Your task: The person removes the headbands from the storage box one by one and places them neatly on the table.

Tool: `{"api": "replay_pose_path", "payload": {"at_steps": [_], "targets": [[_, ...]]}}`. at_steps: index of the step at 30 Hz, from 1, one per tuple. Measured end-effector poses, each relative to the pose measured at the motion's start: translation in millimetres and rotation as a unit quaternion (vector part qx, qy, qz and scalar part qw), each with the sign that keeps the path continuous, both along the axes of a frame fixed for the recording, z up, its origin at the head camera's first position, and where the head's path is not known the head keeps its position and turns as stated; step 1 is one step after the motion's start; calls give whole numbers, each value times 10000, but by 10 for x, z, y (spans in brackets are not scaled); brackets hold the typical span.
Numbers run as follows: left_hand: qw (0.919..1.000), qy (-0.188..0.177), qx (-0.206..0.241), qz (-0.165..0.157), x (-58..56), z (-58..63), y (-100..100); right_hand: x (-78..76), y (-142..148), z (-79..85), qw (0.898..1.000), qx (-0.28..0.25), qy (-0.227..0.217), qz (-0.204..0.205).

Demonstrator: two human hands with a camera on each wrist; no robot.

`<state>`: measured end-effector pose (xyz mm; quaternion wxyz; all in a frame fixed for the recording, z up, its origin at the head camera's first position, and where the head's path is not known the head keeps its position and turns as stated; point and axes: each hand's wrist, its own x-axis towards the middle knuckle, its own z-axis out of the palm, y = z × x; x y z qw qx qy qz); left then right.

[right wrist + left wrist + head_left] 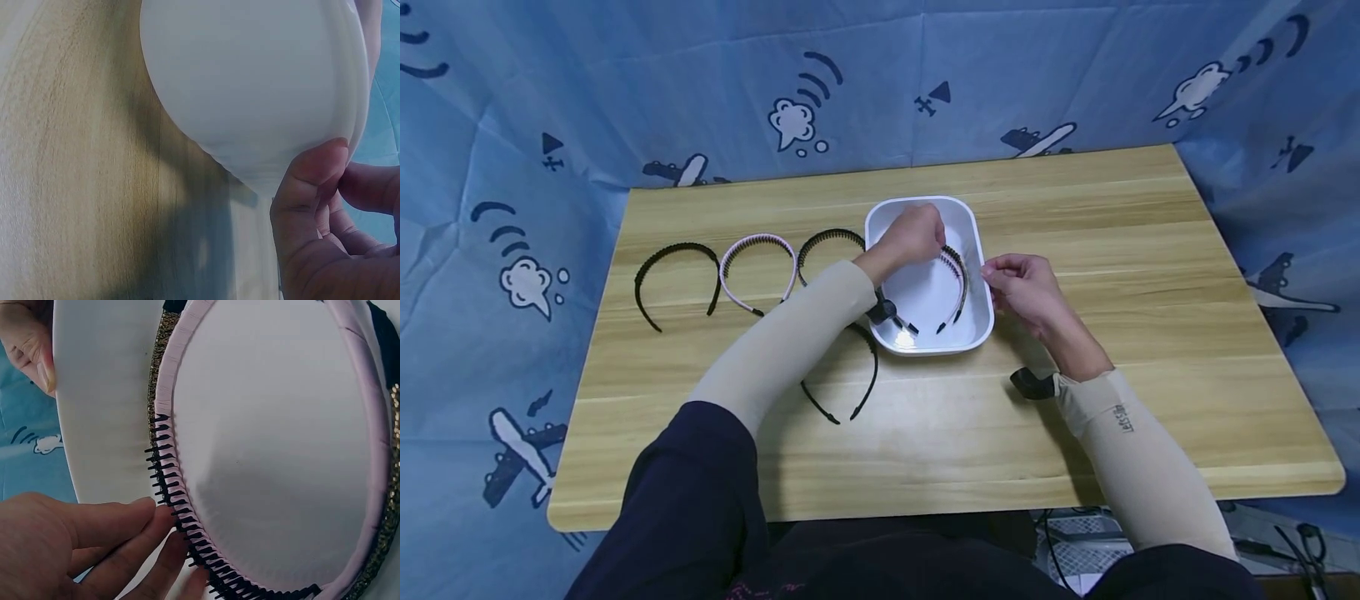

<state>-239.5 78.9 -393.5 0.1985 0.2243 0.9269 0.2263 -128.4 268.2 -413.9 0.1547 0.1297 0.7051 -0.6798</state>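
Note:
A white plastic basin [910,287] stands near the middle of the table, with headbands inside it. My left hand [913,233] reaches over the basin and pinches headbands near their toothed top. The left wrist view shows a pink headband [165,381] with black comb teeth, lying close against a black-and-gold glittery headband [164,334]. How far the fingertips reach round each band is partly hidden. On the basin's right side, my right hand [1022,287] pinches the rim between thumb and finger, also plain in the right wrist view.
Left of the basin lie a black headband [677,247], a pink headband [760,237] and a toothed black headband [831,233]. Another dark headband [874,367] lies nearer me, partly under my left forearm. A blue patterned curtain [865,83] borders the wooden table [1150,333].

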Motion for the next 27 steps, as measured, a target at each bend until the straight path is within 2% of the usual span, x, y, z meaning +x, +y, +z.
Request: {"api": "replay_pose_path", "payload": {"at_steps": [13, 19, 27], "targets": [[9998, -59, -78, 192, 34, -13, 26, -2, -4, 5, 10000, -78, -14, -20], [9994, -218, -33, 277, 48, -19, 17, -2, -1, 2, 10000, -32, 3, -3], [9994, -270, -161, 139, 87, -22, 46, -3, -6, 0, 10000, -52, 11, -25]]}}
